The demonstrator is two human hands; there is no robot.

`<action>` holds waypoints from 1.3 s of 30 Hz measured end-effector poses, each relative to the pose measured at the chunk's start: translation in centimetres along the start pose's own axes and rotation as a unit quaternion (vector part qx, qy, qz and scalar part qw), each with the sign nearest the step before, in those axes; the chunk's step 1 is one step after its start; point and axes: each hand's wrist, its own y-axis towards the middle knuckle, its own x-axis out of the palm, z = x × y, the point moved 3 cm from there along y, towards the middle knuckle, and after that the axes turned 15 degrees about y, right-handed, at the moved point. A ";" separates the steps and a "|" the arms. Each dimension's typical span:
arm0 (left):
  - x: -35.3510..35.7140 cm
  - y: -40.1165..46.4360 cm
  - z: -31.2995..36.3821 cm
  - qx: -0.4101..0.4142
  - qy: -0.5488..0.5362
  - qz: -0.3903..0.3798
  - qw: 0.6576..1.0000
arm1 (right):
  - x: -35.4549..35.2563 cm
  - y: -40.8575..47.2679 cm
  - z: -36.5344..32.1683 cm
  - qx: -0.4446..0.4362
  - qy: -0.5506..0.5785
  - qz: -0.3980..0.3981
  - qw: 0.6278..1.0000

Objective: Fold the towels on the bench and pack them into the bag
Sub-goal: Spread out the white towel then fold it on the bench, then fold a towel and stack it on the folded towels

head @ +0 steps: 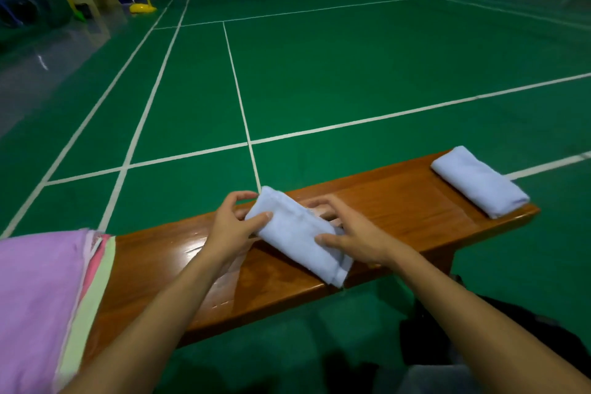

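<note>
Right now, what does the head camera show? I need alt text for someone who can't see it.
Two bare hands work a folded pale blue towel on a glossy wooden bench: the left hand pinches its left edge, the right hand rests fingers on its right side. A second folded towel lies at the bench's right end, a stack of coloured cloths at the left, green court floor beyond.

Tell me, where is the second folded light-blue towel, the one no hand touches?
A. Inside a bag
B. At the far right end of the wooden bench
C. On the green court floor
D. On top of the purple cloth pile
B: the untouched folded light-blue towel lies at the right end of the brown wooden bench, apart from the hands.
</note>
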 end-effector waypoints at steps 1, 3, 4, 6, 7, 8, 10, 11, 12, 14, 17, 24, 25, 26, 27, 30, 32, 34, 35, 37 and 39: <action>1.7 0.4 0.5 0.002 -0.007 -0.004 1.000 | -1.4 -0.4 0.6 0.000 0.001 0.013 1.000; 5.1 1.7 1.7 0.005 -0.012 -0.011 1.000 | -4.2 -1.2 1.8 0.000 -0.012 0.049 0.999; 6.9 2.5 2.5 0.011 -0.006 -0.019 1.000 | -5.6 -1.6 2.6 0.004 -0.028 0.074 0.997; 10.4 4.4 4.5 0.031 0.008 -0.046 0.998 | -8.6 -2.6 4.0 0.021 -0.056 0.121 0.991; 12.1 5.5 5.7 0.041 0.014 -0.058 0.997 | -10.0 -3.2 4.4 0.027 -0.055 0.146 0.987; 13.9 6.7 6.8 0.055 0.020 -0.068 0.996 | -11.5 -3.8 4.9 0.030 -0.050 0.173 0.983; 17.2 8.7 9.3 0.090 0.048 -0.075 0.992 | -14.6 -5.1 5.6 0.017 -0.060 0.227 0.972; 18.8 9.5 10.2 0.112 0.079 -0.069 0.988 | -16.0 -5.6 5.9 0.011 -0.082 0.256 0.963; 20.3 10.3 10.6 0.138 0.134 -0.054 0.980 | -17.5 -6.1 6.4 0.018 -0.119 0.291 0.949; 23.6 11.0 10.6 0.219 0.292 -0.039 0.930 | -19.7 -6.9 7.8 0.091 -0.232 0.347 0.904; 29.2 9.7 8.8 0.325 0.429 -0.095 0.837 | -20.3 -7.9 10.5 0.227 -0.295 0.323 0.870; 33.4 10.0 8.1 0.347 0.482 -0.147 0.791 | -20.3 -8.6 11.3 0.250 -0.260 0.315 0.878; 33.3 10.2 8.5 0.350 0.488 -0.158 0.784 | -20.2 -8.6 11.2 0.255 -0.261 0.313 0.877; 33.3 10.5 8.8 0.352 0.493 -0.167 0.778 | -20.1 -8.6 11.2 0.259 -0.263 0.311 0.876; 33.1 10.6 9.3 0.354 0.497 -0.171 0.773 | -20.1 -8.5 11.1 0.262 -0.266 0.307 0.875; 32.1 10.4 10.4 0.358 0.482 -0.168 0.782 | -19.8 -8.3 10.4 0.277 -0.289 0.301 0.865; 30.9 9.7 10.9 0.362 0.441 -0.153 0.807 | -19.5 -8.1 9.6 0.270 -0.308 0.313 0.857; 28.6 8.7 11.2 0.366 0.404 -0.132 0.828 | -19.1 -7.9 8.0 0.221 -0.309 0.342 0.860; 27.1 8.0 11.5 0.372 0.391 -0.117 0.834 | -18.6 -7.7 6.9 0.180 -0.300 0.358 0.866; 23.2 6.4 12.1 0.390 0.374 -0.079 0.837 | -17.2 -7.2 4.7 0.076 -0.266 0.377 0.884; 18.4 4.4 12.7 0.403 0.357 -0.034 0.842 | -15.0 -6.6 2.0 -0.040 -0.231 0.373 0.898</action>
